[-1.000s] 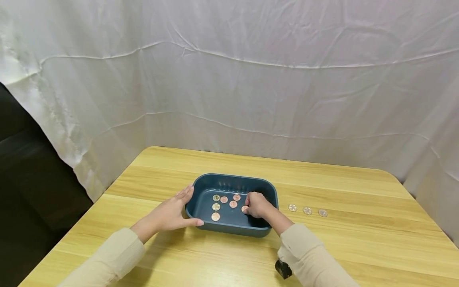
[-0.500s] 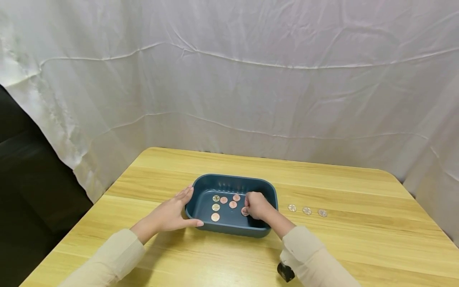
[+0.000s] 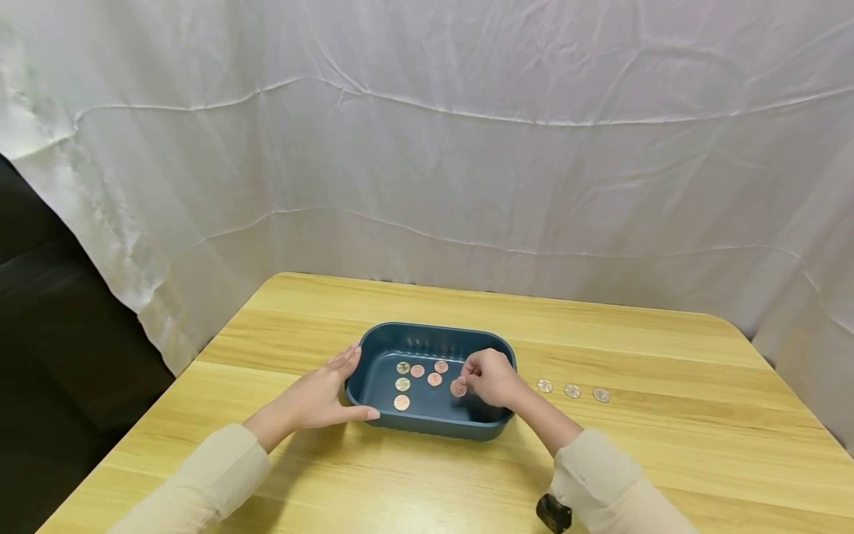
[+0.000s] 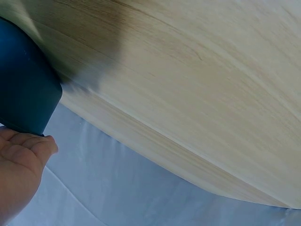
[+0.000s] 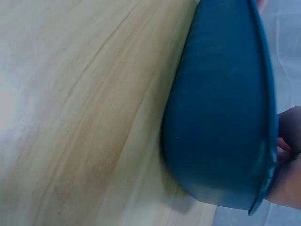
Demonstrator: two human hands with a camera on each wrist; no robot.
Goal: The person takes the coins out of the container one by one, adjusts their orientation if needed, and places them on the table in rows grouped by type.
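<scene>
A dark blue rounded plastic tub (image 3: 427,424) sits on the wooden table. My left hand (image 3: 320,393) rests against its left end, fingers straight along the rim and thumb along the front wall. In the left wrist view, fingertips touch the edge of the tub (image 4: 23,84). Over the tub's right half, my right hand (image 3: 492,378) pinches the edge of a copper coin (image 3: 457,389) between thumb and fingers. Several other coins lie inside, among them a copper coin (image 3: 402,403) and a gold-toned coin (image 3: 403,384). The tub's wall (image 5: 221,108) hides the right fingertips in the right wrist view.
Three silvery coins lie in a row right of the tub, the middle coin (image 3: 572,391) among them. A black wrist-worn device (image 3: 554,513) sits under the right sleeve. A pale curtain (image 3: 507,148) hangs behind the wooden table (image 3: 667,341).
My right hand has risen slightly and shifted right, showing more of the copper coin at its fingertips. The right sleeve has moved right. My left hand and the tub have stayed put.
</scene>
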